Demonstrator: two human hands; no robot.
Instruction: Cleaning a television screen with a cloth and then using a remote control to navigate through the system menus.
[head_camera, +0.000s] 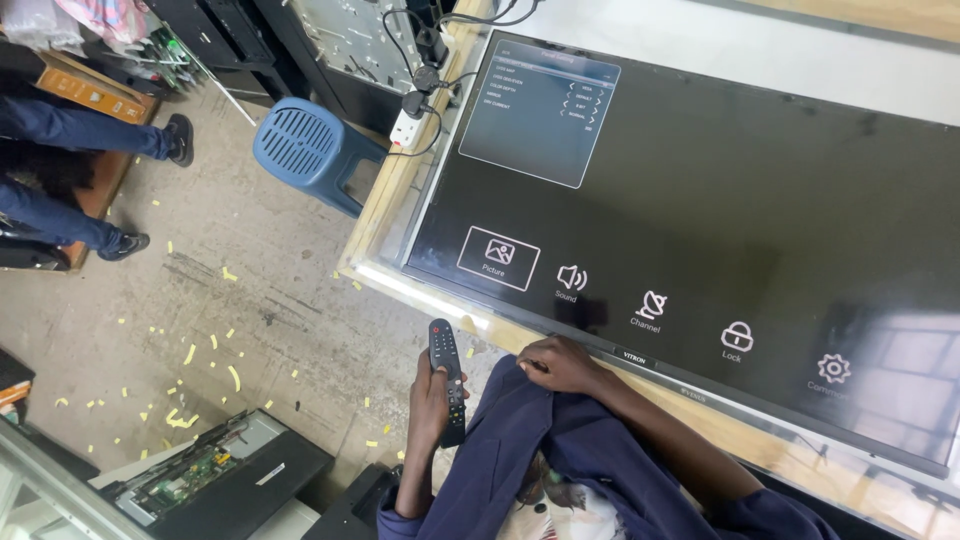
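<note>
While gripped, remote (446, 375) stands upright in left hand (430, 400), seemingly.

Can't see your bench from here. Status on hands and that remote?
Left hand gripping black remote, thumb on buttons. Right hand resting at television's lower edge. Nothing between remote and screen.

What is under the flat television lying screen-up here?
The television lies on a wooden workbench, whose edge shows along its left and near sides. The bench surface beneath the screen is covered, so anything there cannot be seen.
</note>
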